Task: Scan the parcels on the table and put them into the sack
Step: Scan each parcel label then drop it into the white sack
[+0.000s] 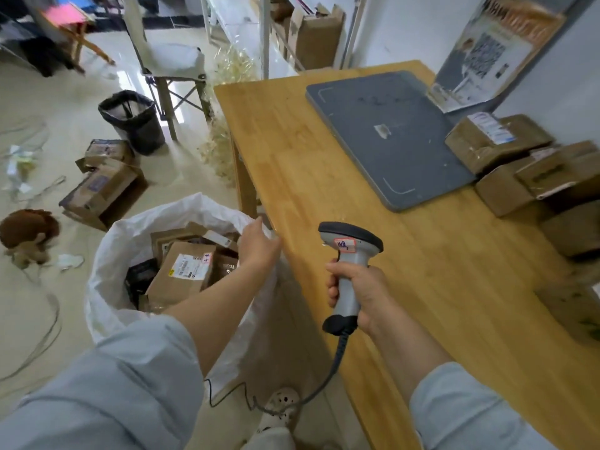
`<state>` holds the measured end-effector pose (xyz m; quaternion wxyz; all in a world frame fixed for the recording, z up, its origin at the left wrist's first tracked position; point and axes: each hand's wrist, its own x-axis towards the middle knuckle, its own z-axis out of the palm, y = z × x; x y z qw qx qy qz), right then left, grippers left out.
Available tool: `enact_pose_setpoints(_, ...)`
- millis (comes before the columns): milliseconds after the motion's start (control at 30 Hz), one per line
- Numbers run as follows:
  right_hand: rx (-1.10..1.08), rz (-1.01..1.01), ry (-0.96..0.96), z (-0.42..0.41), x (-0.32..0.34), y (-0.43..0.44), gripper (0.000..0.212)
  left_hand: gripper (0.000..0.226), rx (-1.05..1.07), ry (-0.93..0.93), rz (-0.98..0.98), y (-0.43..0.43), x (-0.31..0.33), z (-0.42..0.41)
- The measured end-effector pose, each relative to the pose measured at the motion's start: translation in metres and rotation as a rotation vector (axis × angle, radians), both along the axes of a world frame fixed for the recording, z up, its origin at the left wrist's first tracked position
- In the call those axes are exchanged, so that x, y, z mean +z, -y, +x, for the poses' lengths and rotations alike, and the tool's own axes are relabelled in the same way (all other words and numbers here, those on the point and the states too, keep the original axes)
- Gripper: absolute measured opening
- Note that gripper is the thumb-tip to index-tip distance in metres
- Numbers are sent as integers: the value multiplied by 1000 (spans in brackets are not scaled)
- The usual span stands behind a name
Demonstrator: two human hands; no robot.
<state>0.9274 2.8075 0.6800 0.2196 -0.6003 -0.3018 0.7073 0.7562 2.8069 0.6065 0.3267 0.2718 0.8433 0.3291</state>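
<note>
one long table (324, 164) runs ahead of the fingers of the right hand (357, 293); the white sack (107, 280) gapes beside its edge, just under the fingers of the left hand (259, 245), likely so boxes drop straight in. brown parcels (496, 141) wait stacked well beyond the right fingers, which curl round the scanner (352, 251) grip, nose forward. the left fingers lie nearly straight at the sack rim, holding nothing.

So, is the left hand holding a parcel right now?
No, the left hand is empty, fingers straight, above the rim of the white sack.
</note>
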Motion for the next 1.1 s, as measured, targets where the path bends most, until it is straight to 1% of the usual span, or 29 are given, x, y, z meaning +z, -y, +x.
enact_pose_setpoints(67,-83,10,2,17,6,-4,12,62,-193,-125,27,-16,11,28)
enact_pose_setpoints(200,-264,36,-15,63,20,-12,16,62,-504,-195,97,-45,37,94)
enact_pose_setpoints(300,-416,60,-48,108,29,-14,14,59,-679,-179,132,-63,50,146)
enact_pose_setpoints(400,-554,99,-62,158,37,-15,12,55,-837,-202,155,-81,60,202)
enact_pose_setpoints(533,-709,125,-57,233,43,-14,11,55,-1002,-226,138,-98,71,281)
enact_pose_setpoints(667,-866,125,-59,306,41,-10,8,64,-1114,-280,116,-117,77,363)
enact_pose_setpoints(700,-895,117,-56,323,39,-9,8,68,-1139,-298,104,-121,78,385)
enact_pose_setpoints(767,-920,76,-81,354,35,-10,16,75,-1169,-337,85,-129,78,427)
enact_pose_setpoints(800,-931,45,-98,367,34,-10,21,81,-1169,-349,74,-132,76,447)
enact_pose_setpoints(867,-949,9,-133,391,30,-9,25,103,-1155,-383,41,-140,72,484)
enact_pose_setpoints(933,-960,44,-180,410,23,-5,16,120,-1156,-457,-4,-148,67,516)
enact_pose_setpoints(1000,-989,80,-194,425,14,-2,10,126,-1161,-568,-73,-156,63,538)
enact_pose_setpoints(1100,-1015,91,-215,442,5,-3,11,131,-1154,-646,-165,-168,56,556)
